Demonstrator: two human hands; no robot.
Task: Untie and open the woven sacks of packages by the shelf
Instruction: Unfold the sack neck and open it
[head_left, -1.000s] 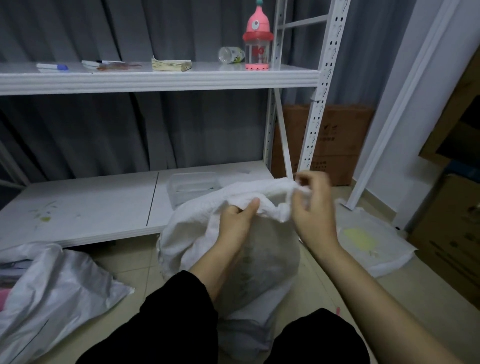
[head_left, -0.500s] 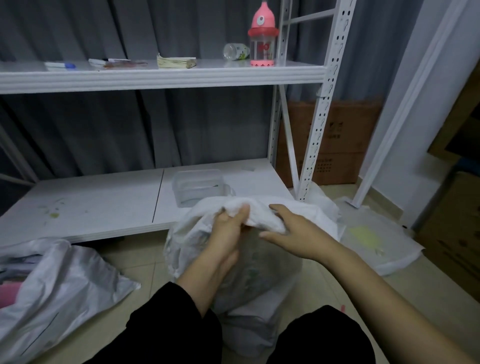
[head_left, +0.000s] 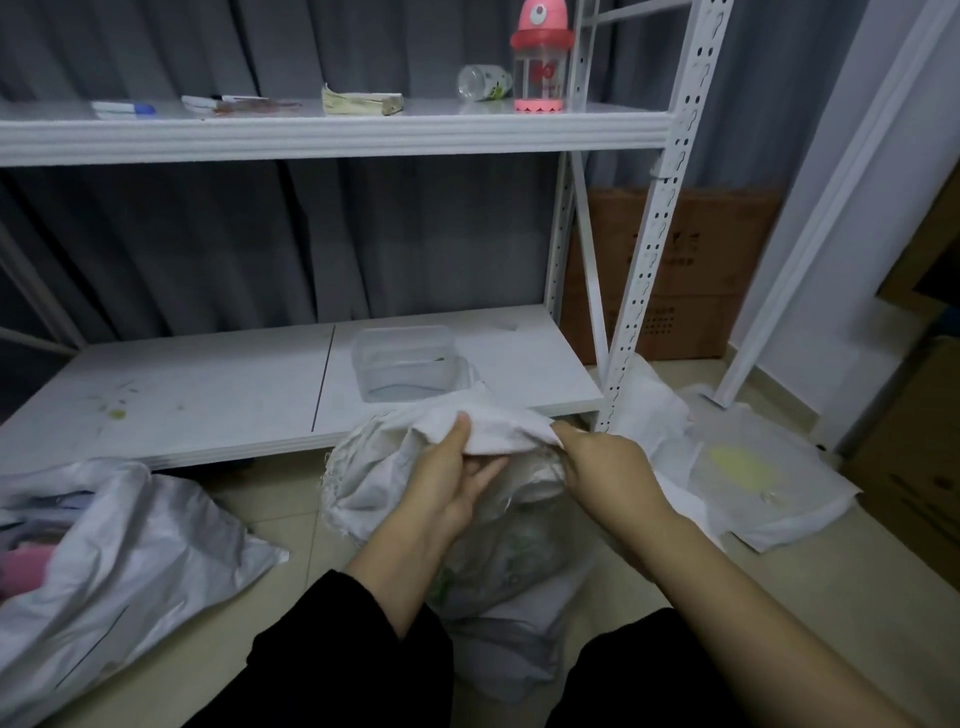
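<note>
Left hand (head_left: 451, 486) and right hand (head_left: 605, 464) both pinch the folded mouth of the white woven sack (head_left: 395, 467) standing on the floor before the white metal shelf (head_left: 332, 130); the right hand, raised a second ago, now sits lower. Three sacks show: this one, a second, grey-white sack (head_left: 119, 561) left, a third, flat sack (head_left: 753, 467) right.

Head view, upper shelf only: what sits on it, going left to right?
Marker → pens and papers → yellowish paper wad → clear bottle on its side → pink bottle, standing upright.
</note>
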